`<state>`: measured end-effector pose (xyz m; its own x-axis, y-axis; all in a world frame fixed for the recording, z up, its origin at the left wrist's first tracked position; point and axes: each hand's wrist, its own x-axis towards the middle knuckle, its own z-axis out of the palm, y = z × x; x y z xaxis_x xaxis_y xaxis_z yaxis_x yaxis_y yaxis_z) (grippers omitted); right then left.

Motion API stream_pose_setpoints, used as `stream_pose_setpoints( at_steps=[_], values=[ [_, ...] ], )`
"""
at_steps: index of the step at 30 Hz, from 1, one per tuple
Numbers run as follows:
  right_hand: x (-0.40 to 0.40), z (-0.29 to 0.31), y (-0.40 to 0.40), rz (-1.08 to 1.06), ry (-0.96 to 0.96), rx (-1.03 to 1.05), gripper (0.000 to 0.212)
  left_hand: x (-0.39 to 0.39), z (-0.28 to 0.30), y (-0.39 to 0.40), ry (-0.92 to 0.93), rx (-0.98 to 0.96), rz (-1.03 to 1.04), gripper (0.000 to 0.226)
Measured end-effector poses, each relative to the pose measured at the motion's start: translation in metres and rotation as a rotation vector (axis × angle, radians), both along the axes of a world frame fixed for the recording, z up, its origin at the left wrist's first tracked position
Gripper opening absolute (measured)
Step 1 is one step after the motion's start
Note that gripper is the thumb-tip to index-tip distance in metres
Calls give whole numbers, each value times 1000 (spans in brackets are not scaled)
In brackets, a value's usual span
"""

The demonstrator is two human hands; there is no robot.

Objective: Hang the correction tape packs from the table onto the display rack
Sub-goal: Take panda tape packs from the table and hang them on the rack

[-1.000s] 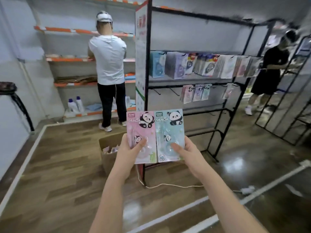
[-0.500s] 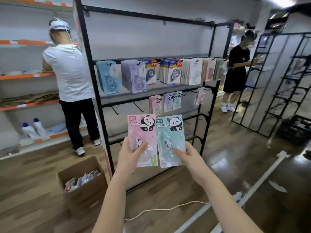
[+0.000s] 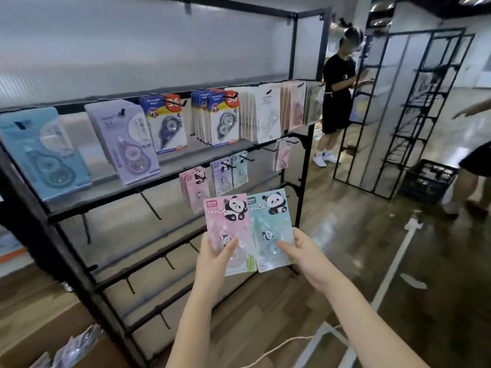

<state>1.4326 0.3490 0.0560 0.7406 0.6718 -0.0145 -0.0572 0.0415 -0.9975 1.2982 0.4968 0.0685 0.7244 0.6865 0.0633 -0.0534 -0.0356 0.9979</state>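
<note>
Now up close to the black display rack (image 3: pixel 303 144), wood-look floor (image 3: pixel 345 235) shining beneath, pale ribbed panel behind the bars. Top rail crowded with hung packs (image 3: pixel 223 118), blue one far left, lilac beside it, more to the right. Second rail carrying small panda packs (image 3: pixel 220 176) on hooks, bare hooks lower down. Cardboard box (image 3: pixel 61 338) near left, black crate (image 3: pixel 430 179) far right, person in black (image 3: pixel 337 99) beyond the rack's right end. Left hand (image 3: pixel 215 257) pinching the pink panda pack (image 3: pixel 229 232), thumb across its front; right hand (image 3: pixel 303 253) gripping the blue panda pack (image 3: pixel 271 229) the same way, both packs upright, edges touching, held in front of the lower rails. Compared with half a second ago: rack much nearer and larger, person in white gone from view, packs still side by side in the hands
</note>
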Motion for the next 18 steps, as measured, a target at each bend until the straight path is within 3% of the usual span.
stream_pose_setpoints(
  at_steps=[8, 18],
  values=[
    [136, -17, 2, -2, 85, -12, 20, 129, -28, 0, 44, -89, 27, 46],
    [280, -35, 53, 62, 120, -124, 24, 250, -41, 5, 56, -164, 258, 28]
  ],
)
